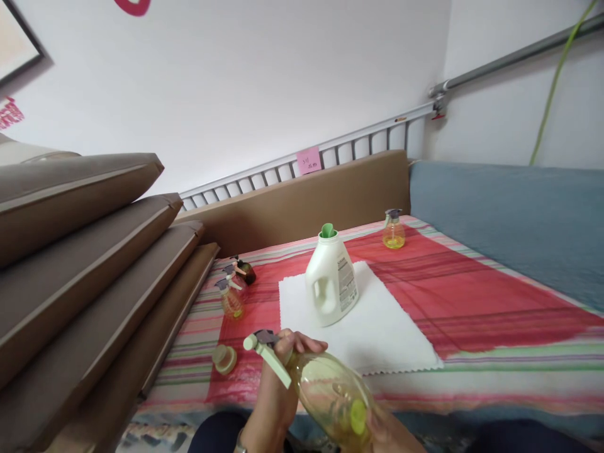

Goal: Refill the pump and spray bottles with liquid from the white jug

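Note:
A clear yellowish spray bottle (pixel 325 384) lies tilted across my two hands, its pale green and grey trigger head pointing up and left. My left hand (pixel 287 358) is closed around its neck, just below the head. At the lower end, my right hand (pixel 389 431) holds the base, partly cut off by the frame's bottom edge. Behind the bottle, a white detergent jug (pixel 328 283) with a green spout stands upright on a white cloth (pixel 391 333). A pale round cap (pixel 224 358) rests on the red cover, left of my left hand.
Several more spray bottles (pixel 232 302) stand at the left, and another with yellow liquid (pixel 393 231) stands at the back right. Stacked brown cushions (pixel 94 277) crowd the left side. A brown backrest (pixel 302 195) and a blue one (pixel 509 220) border the striped surface.

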`<act>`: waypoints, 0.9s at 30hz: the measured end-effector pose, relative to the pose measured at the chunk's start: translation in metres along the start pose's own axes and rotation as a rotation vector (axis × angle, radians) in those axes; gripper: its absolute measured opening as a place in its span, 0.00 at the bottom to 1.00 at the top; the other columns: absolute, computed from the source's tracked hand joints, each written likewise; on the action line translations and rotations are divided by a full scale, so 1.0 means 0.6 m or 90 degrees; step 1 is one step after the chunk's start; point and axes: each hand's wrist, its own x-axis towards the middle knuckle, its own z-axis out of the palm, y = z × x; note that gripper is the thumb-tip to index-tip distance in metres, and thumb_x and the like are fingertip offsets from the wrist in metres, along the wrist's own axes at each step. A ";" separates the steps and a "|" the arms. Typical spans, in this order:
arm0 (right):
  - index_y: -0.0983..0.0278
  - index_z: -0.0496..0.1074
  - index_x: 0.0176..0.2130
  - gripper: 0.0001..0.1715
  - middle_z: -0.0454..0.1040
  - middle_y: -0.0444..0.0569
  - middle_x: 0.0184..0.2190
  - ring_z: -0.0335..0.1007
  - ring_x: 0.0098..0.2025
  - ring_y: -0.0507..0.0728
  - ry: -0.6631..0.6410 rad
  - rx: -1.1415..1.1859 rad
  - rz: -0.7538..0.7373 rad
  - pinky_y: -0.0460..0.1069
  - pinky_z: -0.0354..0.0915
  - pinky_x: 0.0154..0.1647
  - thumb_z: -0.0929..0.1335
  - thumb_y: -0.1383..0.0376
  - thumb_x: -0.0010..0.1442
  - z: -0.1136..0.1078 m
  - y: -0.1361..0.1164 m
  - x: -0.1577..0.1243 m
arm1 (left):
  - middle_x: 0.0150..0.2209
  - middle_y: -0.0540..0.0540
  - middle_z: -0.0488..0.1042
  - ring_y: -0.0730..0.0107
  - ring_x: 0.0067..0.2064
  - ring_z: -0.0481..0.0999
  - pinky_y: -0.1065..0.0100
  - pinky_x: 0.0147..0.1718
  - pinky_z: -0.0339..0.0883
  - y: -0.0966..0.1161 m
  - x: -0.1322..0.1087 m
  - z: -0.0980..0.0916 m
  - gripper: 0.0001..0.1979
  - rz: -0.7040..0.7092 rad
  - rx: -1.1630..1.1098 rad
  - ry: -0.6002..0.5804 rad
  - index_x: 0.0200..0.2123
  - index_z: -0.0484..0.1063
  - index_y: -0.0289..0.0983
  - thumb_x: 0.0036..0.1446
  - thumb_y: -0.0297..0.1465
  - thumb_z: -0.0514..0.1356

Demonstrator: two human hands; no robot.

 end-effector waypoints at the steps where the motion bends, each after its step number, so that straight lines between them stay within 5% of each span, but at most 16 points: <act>1: 0.63 0.68 0.45 0.47 0.74 0.50 0.29 0.72 0.25 0.55 0.001 0.010 -0.004 0.45 0.65 0.19 0.72 0.37 0.33 0.002 0.000 0.004 | 0.25 0.45 0.75 0.56 0.37 0.76 0.57 0.44 0.63 0.001 -0.001 0.001 0.11 -0.003 -0.002 -0.002 0.20 0.66 0.36 0.52 0.34 0.57; 5: 0.63 0.66 0.47 0.45 0.75 0.51 0.32 0.72 0.26 0.55 0.021 0.042 -0.025 0.43 0.62 0.18 0.71 0.38 0.38 0.023 -0.006 0.004 | 0.25 0.45 0.75 0.56 0.36 0.76 0.56 0.46 0.62 0.007 -0.002 0.001 0.10 0.018 -0.016 0.011 0.22 0.68 0.35 0.52 0.34 0.57; 9: 0.53 0.44 0.61 0.52 0.74 0.50 0.39 0.74 0.29 0.54 0.071 0.074 -0.043 0.41 0.60 0.18 0.70 0.42 0.47 0.049 -0.012 -0.019 | 0.26 0.45 0.76 0.57 0.37 0.76 0.57 0.46 0.62 0.010 -0.006 -0.001 0.09 0.040 -0.009 0.028 0.24 0.70 0.35 0.52 0.34 0.58; 12: 0.54 0.37 0.62 0.61 0.72 0.52 0.43 0.74 0.32 0.55 0.066 0.047 -0.060 0.45 0.64 0.24 0.75 0.48 0.43 0.059 -0.011 -0.032 | 0.25 0.44 0.77 0.58 0.35 0.77 0.59 0.43 0.64 0.012 -0.010 0.000 0.10 0.021 -0.006 0.047 0.25 0.70 0.35 0.51 0.35 0.58; 15: 0.55 0.41 0.62 0.63 0.72 0.51 0.44 0.74 0.35 0.56 0.059 0.017 -0.061 0.46 0.67 0.29 0.78 0.56 0.39 0.059 -0.007 -0.035 | 0.24 0.44 0.77 0.58 0.34 0.77 0.59 0.41 0.65 0.016 -0.014 -0.001 0.09 0.007 0.002 0.042 0.25 0.71 0.34 0.50 0.35 0.59; 19: 0.65 0.63 0.54 0.43 0.77 0.52 0.32 0.72 0.24 0.50 0.009 0.089 0.032 0.41 0.63 0.22 0.70 0.43 0.48 0.056 0.001 -0.031 | 0.24 0.44 0.77 0.56 0.35 0.78 0.57 0.43 0.65 0.025 -0.018 -0.006 0.08 0.001 0.006 0.008 0.25 0.71 0.34 0.51 0.33 0.59; 21: 0.72 0.71 0.45 0.40 0.77 0.54 0.26 0.71 0.22 0.49 0.008 0.134 0.116 0.40 0.64 0.22 0.62 0.39 0.54 0.058 0.002 -0.027 | 0.24 0.44 0.77 0.56 0.34 0.78 0.56 0.43 0.65 0.028 -0.020 -0.010 0.09 0.006 -0.007 -0.001 0.25 0.71 0.34 0.51 0.33 0.58; 27: 0.67 0.70 0.46 0.38 0.76 0.50 0.25 0.70 0.21 0.48 0.011 0.117 0.113 0.40 0.64 0.20 0.60 0.39 0.55 0.064 0.002 -0.017 | 0.22 0.46 0.76 0.58 0.33 0.78 0.58 0.42 0.65 0.026 -0.020 -0.017 0.07 0.043 -0.024 0.030 0.25 0.71 0.35 0.50 0.32 0.60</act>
